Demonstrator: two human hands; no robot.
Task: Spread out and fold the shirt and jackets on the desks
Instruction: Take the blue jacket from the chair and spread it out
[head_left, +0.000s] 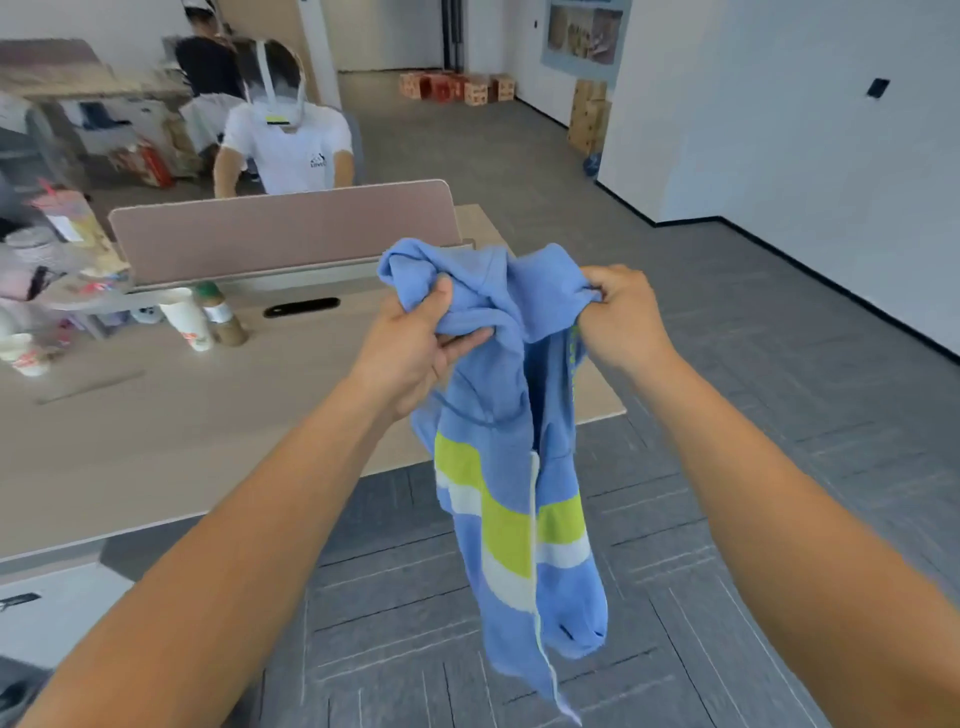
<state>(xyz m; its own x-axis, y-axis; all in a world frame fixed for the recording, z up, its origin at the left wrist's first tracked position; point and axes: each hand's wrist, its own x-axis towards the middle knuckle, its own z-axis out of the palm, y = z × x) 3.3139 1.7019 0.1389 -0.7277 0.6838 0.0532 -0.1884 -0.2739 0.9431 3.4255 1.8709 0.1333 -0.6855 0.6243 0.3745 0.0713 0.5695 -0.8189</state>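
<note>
The jacket (514, 467) is light blue with a lime-green and a white band across its lower body and a pale zip line running down the front. It hangs crumpled in the air, off the right edge of the tabletop (182, 415), its hem dangling over the grey carpet floor (727, 519). The left hand (415, 338) grips a bunched fold near the collar, thumb on top and fingers curled beneath; the right hand (623, 312) pinches the opposite upper edge, so the top of the garment sags between them. The tabletop is pale wood. At its far edge stands a pinkish divider (285, 228), and near that, on the left, a white cup (187, 317) sits just beside a bottle (223, 317), with blurred clutter further left. Behind the divider stands a person (291, 145) in a white T-shirt. Well beyond the tabletop, cardboard boxes (457, 85) sit against the back wall, and white walls (831, 156) with a dark skirting close the room to the right.
</note>
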